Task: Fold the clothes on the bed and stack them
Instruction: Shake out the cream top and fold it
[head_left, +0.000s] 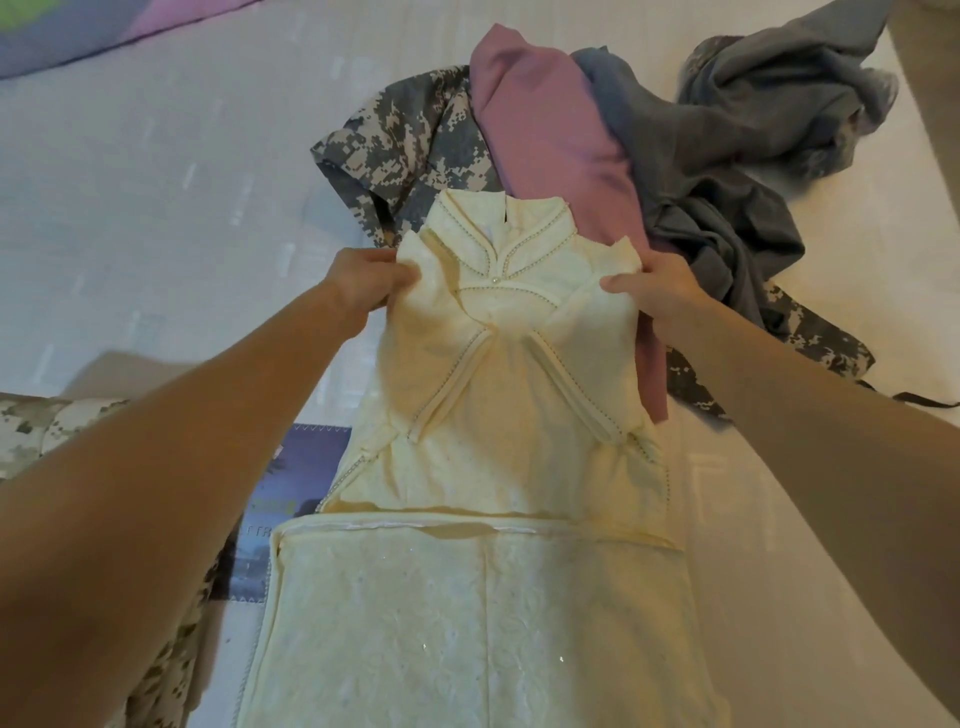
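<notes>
A cream dress (498, 395) with a beaded high collar lies lengthwise on the bed, its sleeves crossed over the chest and its lower part folded up towards me. My left hand (363, 283) pinches the dress's left shoulder. My right hand (657, 291) grips its right shoulder, thumb on top. Behind the dress lies a loose pile: a grey camouflage garment (410, 150), a mauve garment (550, 135) and a crumpled grey garment (727, 171).
The bed's pale sheet (156, 208) spreads left and far right. A tan camouflage garment (62, 431) lies at the left edge near me. A purple printed label (301, 467) shows beside the dress. A coloured quilt (104, 31) lies at the far left corner.
</notes>
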